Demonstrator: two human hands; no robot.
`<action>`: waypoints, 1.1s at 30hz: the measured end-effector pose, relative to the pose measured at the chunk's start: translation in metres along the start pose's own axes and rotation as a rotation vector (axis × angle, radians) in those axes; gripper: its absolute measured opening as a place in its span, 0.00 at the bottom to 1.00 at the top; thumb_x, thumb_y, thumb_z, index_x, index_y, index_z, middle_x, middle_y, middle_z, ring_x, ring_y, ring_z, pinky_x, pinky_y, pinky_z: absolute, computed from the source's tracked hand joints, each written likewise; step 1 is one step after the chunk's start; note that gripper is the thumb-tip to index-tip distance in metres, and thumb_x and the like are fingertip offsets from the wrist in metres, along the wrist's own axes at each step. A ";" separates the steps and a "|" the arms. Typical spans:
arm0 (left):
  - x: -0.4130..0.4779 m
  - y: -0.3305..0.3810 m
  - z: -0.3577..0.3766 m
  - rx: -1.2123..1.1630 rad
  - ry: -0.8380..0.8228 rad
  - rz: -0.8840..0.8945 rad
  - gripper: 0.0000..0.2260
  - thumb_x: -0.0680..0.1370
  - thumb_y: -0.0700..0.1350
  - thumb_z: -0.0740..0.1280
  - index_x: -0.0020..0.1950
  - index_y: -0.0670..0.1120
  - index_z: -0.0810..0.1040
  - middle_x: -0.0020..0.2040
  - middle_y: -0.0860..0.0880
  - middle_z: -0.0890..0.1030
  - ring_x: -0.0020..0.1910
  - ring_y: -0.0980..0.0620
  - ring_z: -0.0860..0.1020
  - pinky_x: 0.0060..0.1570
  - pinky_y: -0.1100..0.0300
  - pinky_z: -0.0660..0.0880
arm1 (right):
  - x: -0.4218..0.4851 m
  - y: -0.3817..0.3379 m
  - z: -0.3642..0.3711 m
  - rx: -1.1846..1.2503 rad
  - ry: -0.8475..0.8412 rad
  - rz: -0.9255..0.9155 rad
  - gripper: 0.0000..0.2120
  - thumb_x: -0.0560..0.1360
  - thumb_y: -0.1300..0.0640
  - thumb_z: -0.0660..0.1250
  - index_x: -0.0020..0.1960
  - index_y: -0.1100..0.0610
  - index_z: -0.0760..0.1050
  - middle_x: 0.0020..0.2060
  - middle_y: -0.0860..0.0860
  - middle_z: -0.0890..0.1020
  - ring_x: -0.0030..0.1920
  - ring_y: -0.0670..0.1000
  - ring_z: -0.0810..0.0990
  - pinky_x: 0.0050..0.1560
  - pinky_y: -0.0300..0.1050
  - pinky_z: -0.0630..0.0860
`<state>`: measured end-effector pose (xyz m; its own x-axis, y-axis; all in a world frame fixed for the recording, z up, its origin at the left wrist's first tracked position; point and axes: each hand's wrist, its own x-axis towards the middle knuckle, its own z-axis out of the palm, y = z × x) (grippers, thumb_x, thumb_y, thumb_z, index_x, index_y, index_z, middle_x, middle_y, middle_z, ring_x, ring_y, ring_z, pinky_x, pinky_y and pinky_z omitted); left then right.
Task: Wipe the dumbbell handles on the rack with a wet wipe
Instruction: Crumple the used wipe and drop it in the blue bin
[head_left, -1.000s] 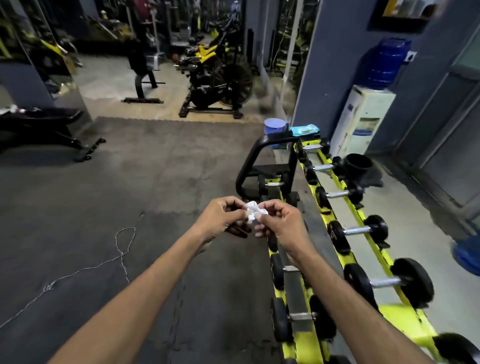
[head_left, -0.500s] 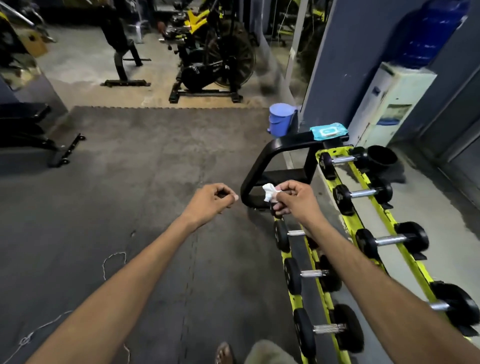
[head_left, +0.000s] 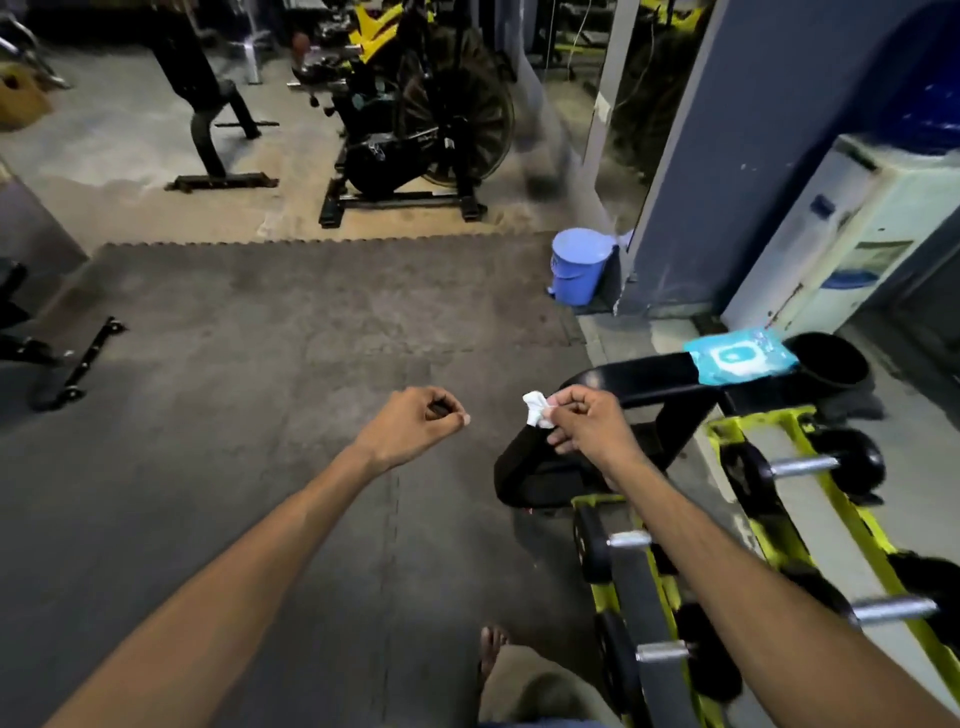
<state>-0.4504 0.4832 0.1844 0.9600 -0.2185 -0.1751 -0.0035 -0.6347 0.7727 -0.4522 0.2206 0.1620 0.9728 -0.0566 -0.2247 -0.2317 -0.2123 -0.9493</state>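
Right hand (head_left: 587, 431) pinched a crumpled wet wipe (head_left: 535, 409) between thumb and fingers above the rack (head_left: 644, 373) end, dumbbells (head_left: 802, 466) racked just beyond; left hand (head_left: 415, 423) curled, fingers pressed together, holding nothing.

Head-worn camera looks forward and down, near the rack (head_left: 748, 431).

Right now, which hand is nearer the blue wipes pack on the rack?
Right. The right hand, pinching a crumpled wipe, hangs just left of the blue wipes pack; the left hand is farther left, over the floor mat.
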 end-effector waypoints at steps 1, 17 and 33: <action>0.027 0.002 -0.014 0.009 0.003 0.002 0.05 0.81 0.49 0.73 0.47 0.50 0.84 0.31 0.62 0.81 0.32 0.67 0.78 0.37 0.71 0.70 | 0.032 -0.011 0.001 -0.002 -0.002 0.000 0.06 0.79 0.66 0.68 0.45 0.57 0.77 0.41 0.57 0.81 0.26 0.47 0.79 0.27 0.40 0.75; 0.515 -0.063 -0.210 0.090 -0.128 0.125 0.07 0.81 0.52 0.73 0.51 0.48 0.85 0.42 0.50 0.86 0.39 0.59 0.83 0.40 0.56 0.77 | 0.496 -0.139 0.078 -0.008 0.117 0.062 0.10 0.79 0.68 0.66 0.44 0.56 0.77 0.38 0.60 0.81 0.23 0.45 0.78 0.25 0.40 0.74; 0.980 -0.028 -0.253 0.226 -0.360 0.326 0.08 0.81 0.53 0.72 0.50 0.49 0.85 0.43 0.53 0.86 0.39 0.63 0.81 0.37 0.67 0.72 | 0.868 -0.177 0.018 0.153 0.422 0.182 0.02 0.79 0.65 0.67 0.51 0.61 0.77 0.36 0.56 0.80 0.25 0.47 0.79 0.28 0.42 0.76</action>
<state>0.5616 0.4744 0.1454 0.7421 -0.6465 -0.1767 -0.3840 -0.6262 0.6785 0.4328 0.2269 0.1311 0.8217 -0.4773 -0.3113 -0.3633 -0.0178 -0.9315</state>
